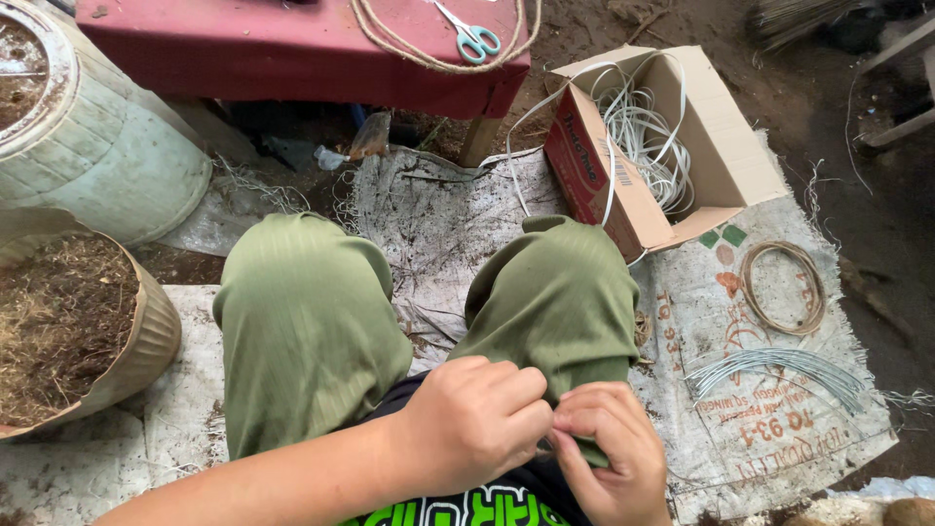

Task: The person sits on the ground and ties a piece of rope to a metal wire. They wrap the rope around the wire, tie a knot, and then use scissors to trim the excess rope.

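the left hand (472, 421) and right hand (609, 451) met near the lap, both clenched with fingertips pinched together; what they gripped could not be told. a bundle of grey wires (779, 368) lay to the right on the printed sack (711, 321), apart from both hands.

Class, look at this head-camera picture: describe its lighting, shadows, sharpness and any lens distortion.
Head view: soft, even daylight, no glare; only faint shadows, deepest under the red cloth-covered table. The open brown cardboard box of white cord and the printed woven sack on the ground are sharp; the left hand and right hand, close together at the bottom edge, look slightly soft. Mild wide-angle stretch at the corners.
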